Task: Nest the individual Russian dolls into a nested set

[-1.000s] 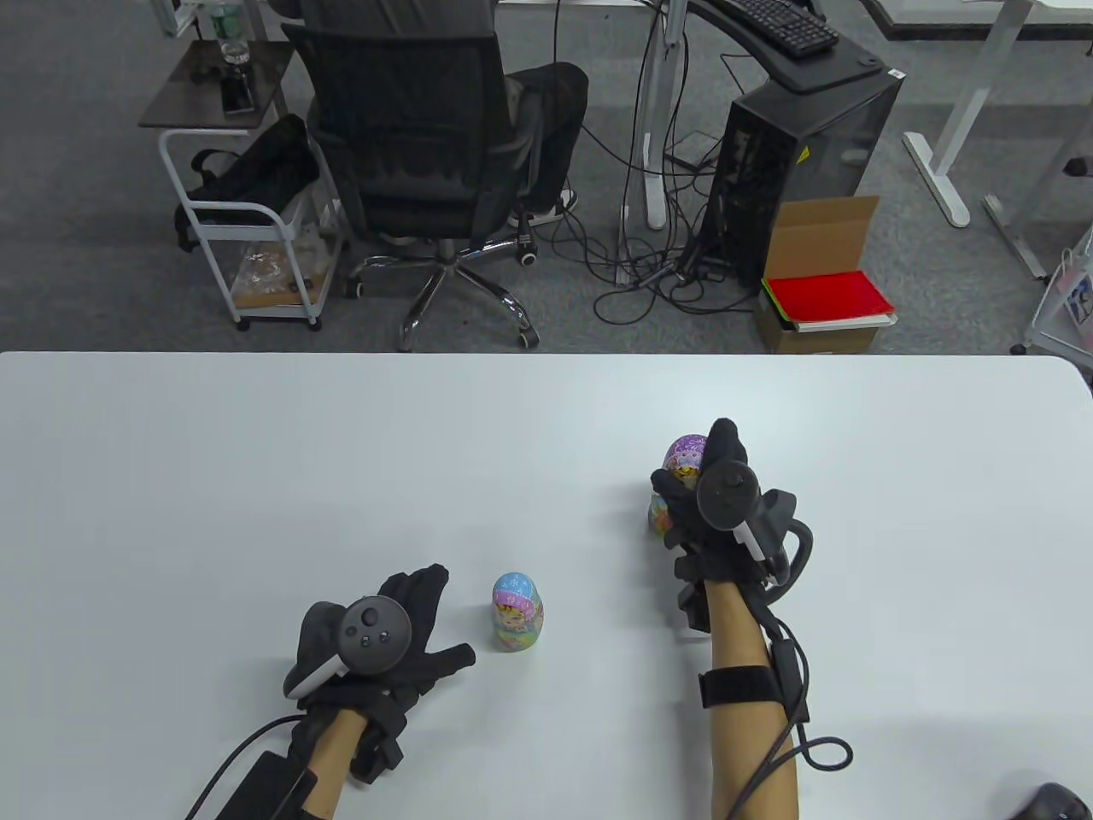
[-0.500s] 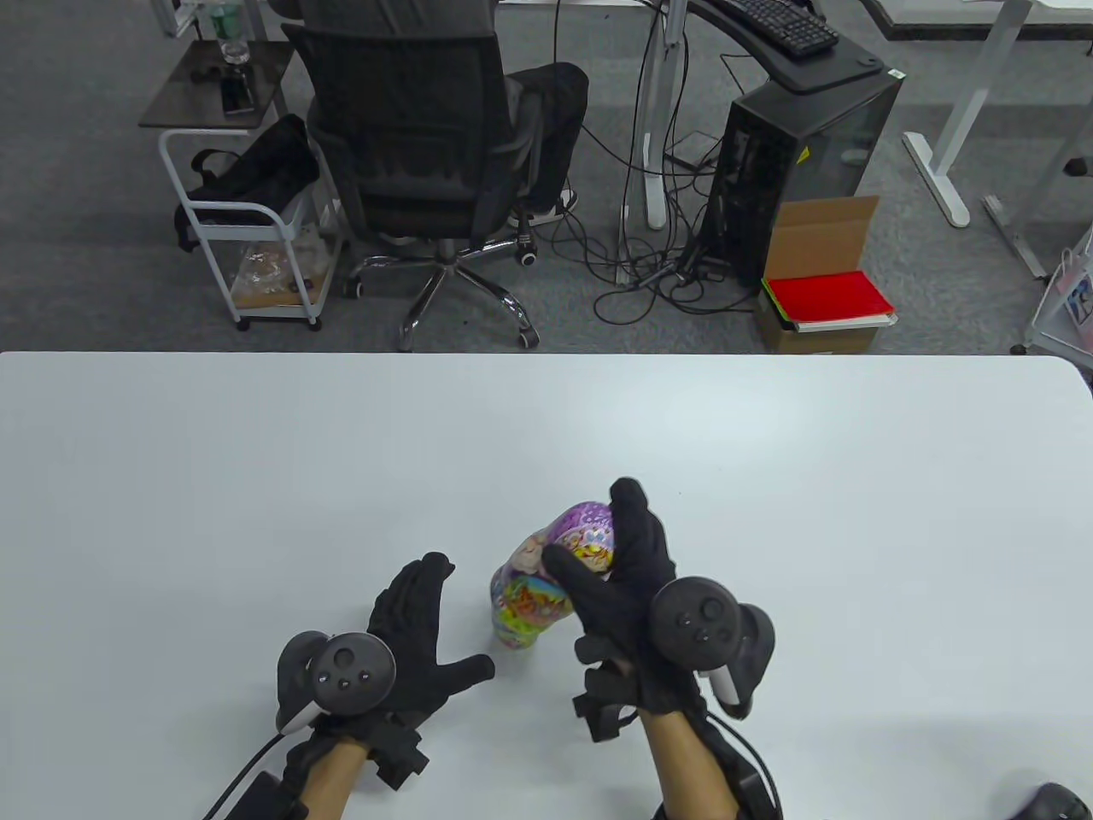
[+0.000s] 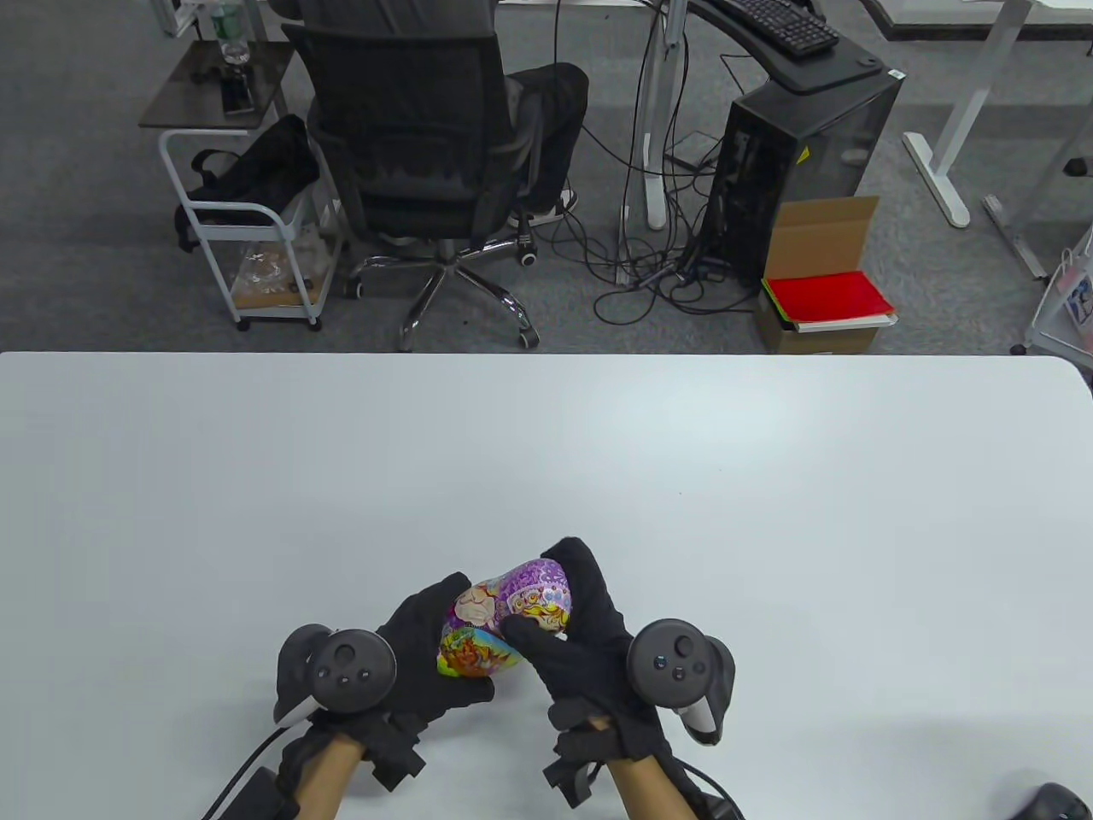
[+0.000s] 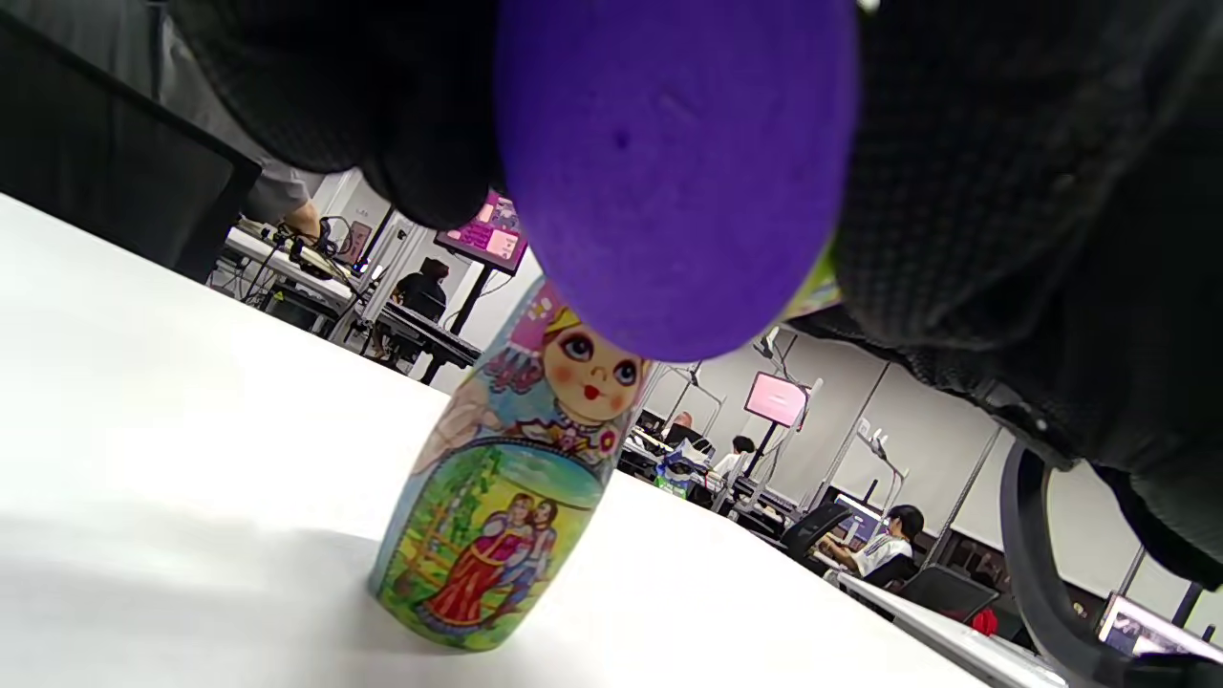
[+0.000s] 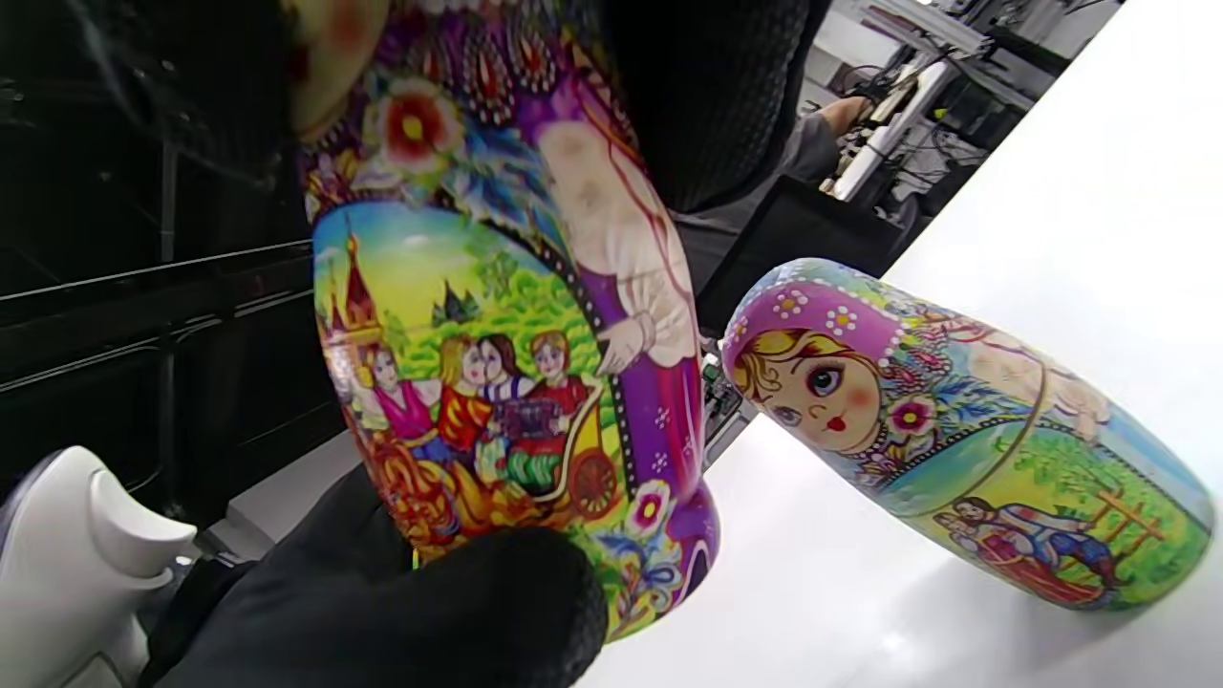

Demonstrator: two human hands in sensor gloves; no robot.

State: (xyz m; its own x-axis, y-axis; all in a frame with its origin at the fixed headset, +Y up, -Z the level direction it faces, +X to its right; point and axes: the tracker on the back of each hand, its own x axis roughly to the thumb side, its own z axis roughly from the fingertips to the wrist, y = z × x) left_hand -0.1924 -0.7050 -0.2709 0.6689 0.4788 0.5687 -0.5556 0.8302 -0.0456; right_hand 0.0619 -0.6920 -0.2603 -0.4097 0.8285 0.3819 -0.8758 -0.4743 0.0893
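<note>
The large purple doll (image 3: pixel 512 611) is tilted and held above the white table (image 3: pixel 768 512) near its front edge. My right hand (image 3: pixel 546 598) grips its upper half. My left hand (image 3: pixel 457 645) holds its lower half, fingers behind and thumb below. In the left wrist view the doll's purple base (image 4: pixel 669 162) sits between gloved fingers. The small blue doll (image 4: pixel 516 478) stands upright on the table just beneath it. The table view hides the small doll. The right wrist view shows the large doll (image 5: pixel 497 363) close up, with the small doll (image 5: pixel 955 440) right beside it.
A dark object (image 3: pixel 1055 799) lies at the table's front right corner. Beyond the far edge are an office chair (image 3: pixel 418 128), a computer tower (image 3: pixel 794 162) and a cardboard box (image 3: pixel 824 282) on the floor.
My right hand lifted the large purple doll from the right and carried it left and nearer, over the small blue doll. My left hand rose and took hold of its lower half.
</note>
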